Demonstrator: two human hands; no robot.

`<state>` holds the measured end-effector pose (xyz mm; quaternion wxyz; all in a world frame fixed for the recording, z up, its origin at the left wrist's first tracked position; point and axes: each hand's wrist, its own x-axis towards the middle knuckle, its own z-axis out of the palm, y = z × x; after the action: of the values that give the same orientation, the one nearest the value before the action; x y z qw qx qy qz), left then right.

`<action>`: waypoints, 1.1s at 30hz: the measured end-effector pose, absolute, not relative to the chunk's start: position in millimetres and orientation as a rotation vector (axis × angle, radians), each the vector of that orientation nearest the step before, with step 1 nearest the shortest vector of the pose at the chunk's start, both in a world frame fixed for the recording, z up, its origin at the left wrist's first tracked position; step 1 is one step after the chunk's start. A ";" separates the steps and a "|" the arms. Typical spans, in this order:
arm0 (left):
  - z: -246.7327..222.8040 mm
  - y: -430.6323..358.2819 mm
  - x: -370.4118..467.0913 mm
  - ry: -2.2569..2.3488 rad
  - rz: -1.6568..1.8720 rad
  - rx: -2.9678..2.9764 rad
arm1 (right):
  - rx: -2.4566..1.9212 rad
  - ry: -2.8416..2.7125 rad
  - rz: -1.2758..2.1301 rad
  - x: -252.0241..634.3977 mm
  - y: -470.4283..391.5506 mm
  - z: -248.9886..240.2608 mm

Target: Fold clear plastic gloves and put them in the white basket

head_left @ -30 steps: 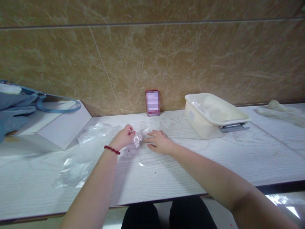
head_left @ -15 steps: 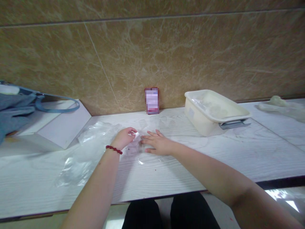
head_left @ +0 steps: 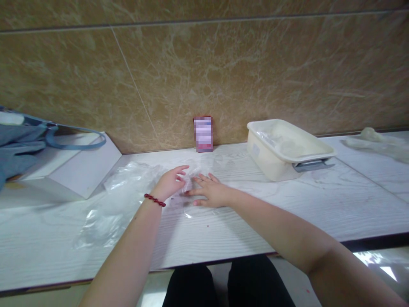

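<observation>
A clear plastic bag [head_left: 207, 165] lies flat on the white wood-grain table [head_left: 204, 243]. My right hand [head_left: 209, 192] rests palm down on it with fingers spread. At the bag's left side is my left hand [head_left: 171, 183], a red bead bracelet [head_left: 155, 200] on its wrist. Its fingers are apart and bent over the bag's edge. I see nothing gripped in them, though the transparent film makes contact hard to judge. More clear plastic bags [head_left: 115, 204] lie loosely spread to the left, partly behind my left forearm.
A phone [head_left: 203, 134] leans against the brown marble-patterned wall [head_left: 223, 76]. On the right stands a cream plastic bin [head_left: 268, 164] with clear plastic inside; beyond it lies a plastic bag [head_left: 377, 143]. To the left are a white box [head_left: 79, 170] and blue fabric with a strap [head_left: 19, 145].
My left hand has moved slightly right and its fingers have opened from a pinch at the bag's edge. My right hand stays spread on the bag, with its fingers shifted slightly.
</observation>
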<state>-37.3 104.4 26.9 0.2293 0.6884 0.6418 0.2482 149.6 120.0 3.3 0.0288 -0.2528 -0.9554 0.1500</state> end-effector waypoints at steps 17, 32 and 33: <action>7.4 111.1 -26.8 1.466 0.897 1.880 | -0.843 -2.101 0.553 142.4 142.8 -14.8; 6.4 109.0 -18.9 1.368 0.794 1.879 | -0.785 -2.239 0.569 145.4 146.6 -14.0; 7.4 108.3 -17.6 1.348 0.791 1.848 | -0.799 -2.245 0.569 145.5 147.3 -14.5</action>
<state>-17.6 108.3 7.4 0.3528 0.7144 0.5211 0.3058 145.5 147.3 -14.5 0.3388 -0.3068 -0.8622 0.2183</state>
